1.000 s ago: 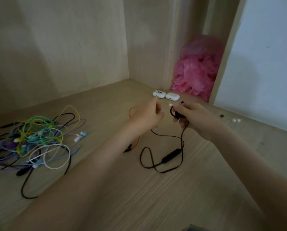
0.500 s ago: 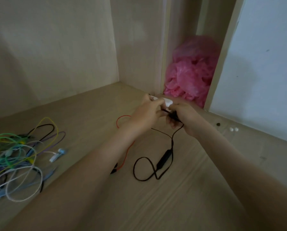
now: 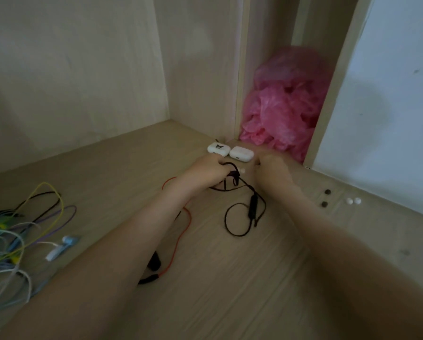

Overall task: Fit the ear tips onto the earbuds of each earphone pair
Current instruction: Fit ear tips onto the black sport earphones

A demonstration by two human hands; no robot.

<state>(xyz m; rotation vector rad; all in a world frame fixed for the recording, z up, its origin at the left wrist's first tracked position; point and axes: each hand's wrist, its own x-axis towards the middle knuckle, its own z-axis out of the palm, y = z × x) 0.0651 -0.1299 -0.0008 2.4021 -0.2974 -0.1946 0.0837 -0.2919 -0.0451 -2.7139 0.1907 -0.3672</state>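
The thin black wired earphone pair (image 3: 252, 204), w/ a slim inline remote, lies on the pale wood-grain bench (image 3: 230, 303) right in front of me. Its far end is bunched in my left hand (image 3: 206, 171); the rest loops loose towards me. The cord looks light & floppy, so I doubt it'll steady a bud by itself. Best hold is prob the hard bud body, not the wire.

A small white rubbery ear tip (image 3: 242, 171) sits between my hands, right by the cord bunch; touching or not, can't tell. It should be soft, squashy & easy to drop. I'd pinch it by the skirt & stretch the hole over the nozzle.

Looks-wise the cord is matte black in a few loops, w/ the remote a dark stick partway along. The buds are hidden in my grip.

My left fingers are curled round the cord bunch. My right hand (image 3: 273, 171) is just beside it, fingers curled in & blurred; can't tell if they pinch anything.

- **Just beyond my hands:** a white rounded case w/ a dark cartoon print (image 3: 218, 148) & a plain white rounded case (image 3: 241, 154), side by side.
- **Under my left forearm:** an orange-red corded earphone (image 3: 189, 224).
- **To the right, near the wall:** two round black ear tips (image 3: 327, 191) & two round white ear tips (image 3: 349, 201).
- **Far left:** a tangle of coloured earphone cords (image 3: 9, 241).
- **In the corner:** a crumpled pink plastic bag (image 3: 284, 106).
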